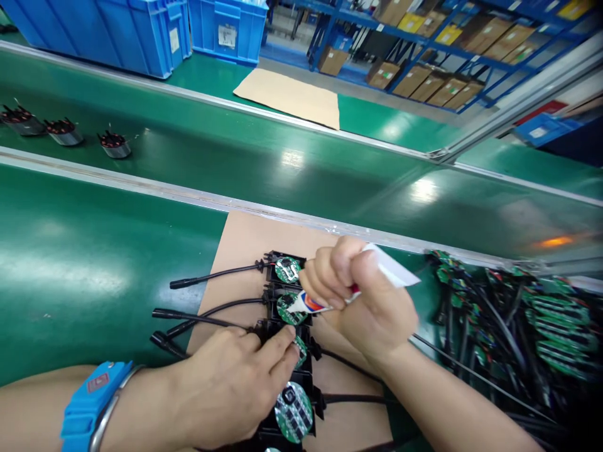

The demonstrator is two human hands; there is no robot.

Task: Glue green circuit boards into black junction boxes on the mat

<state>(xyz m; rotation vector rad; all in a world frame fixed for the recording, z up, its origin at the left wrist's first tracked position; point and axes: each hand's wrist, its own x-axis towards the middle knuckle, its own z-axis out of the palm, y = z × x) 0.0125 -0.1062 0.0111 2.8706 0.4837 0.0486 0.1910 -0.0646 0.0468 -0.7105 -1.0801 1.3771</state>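
My right hand [362, 295] is closed around a white glue tube [384, 267] with a red, blue and orange label. Its pointed nozzle is at the second round green circuit board [287, 309], which sits in a black housing; I cannot tell whether they touch. On the farthest circuit board [287, 270] lies a curved white bead. My left hand [235, 383] rests over the row of housings, fingers stretched out, fingertips on the third circuit board [300, 351], partly hiding it. Nearer me another circuit board [294, 411] shows a black ring-shaped mark.
Brown cardboard [254, 238] lies under the housings, with black cables [211, 274] running out both sides. Wired circuit boards [560, 326] are heaped at right. Beyond a metal rail [188, 204] stand several motor-like parts [114, 143]. Blue bins [228, 31] are at the back.
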